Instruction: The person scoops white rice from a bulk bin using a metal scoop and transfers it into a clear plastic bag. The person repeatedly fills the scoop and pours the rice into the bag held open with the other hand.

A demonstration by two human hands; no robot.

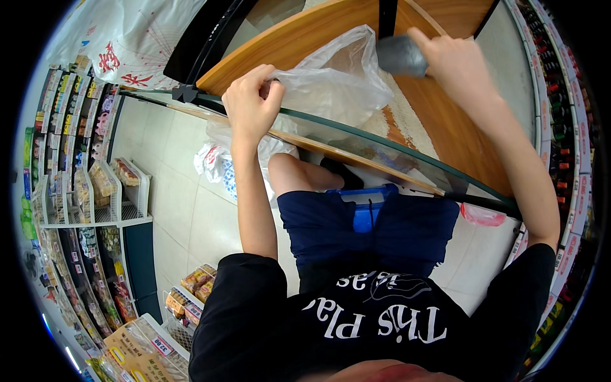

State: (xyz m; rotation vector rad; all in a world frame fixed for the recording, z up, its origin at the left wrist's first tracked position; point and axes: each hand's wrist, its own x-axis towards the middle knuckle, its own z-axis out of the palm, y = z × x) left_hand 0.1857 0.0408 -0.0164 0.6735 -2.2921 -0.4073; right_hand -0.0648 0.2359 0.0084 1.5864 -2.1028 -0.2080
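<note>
My left hand (253, 102) grips the rim of a clear plastic bag (334, 90), whose mouth stands open above a wooden bin. In my right hand (458, 62) is a grey metal scoop (402, 55), blurred, with its front end at the bag's right edge. Whether anything lies in the scoop cannot be told. Beneath the bag and scoop, pale grains (413, 117) lie on the brown wood-look bottom of the bin (458, 129). A glass panel (396, 150) runs along the bin's near side, below both hands.
A large white printed plastic bag (129, 43) is at the upper left. White plastic bags (215, 157) lie low beside my leg. A black clip (185, 93) sits on the glass edge. Stocked shelves (568, 143) stand at right; racks of packaged food (100, 191) stand at left. A blue plastic stool (365, 215) is beneath me.
</note>
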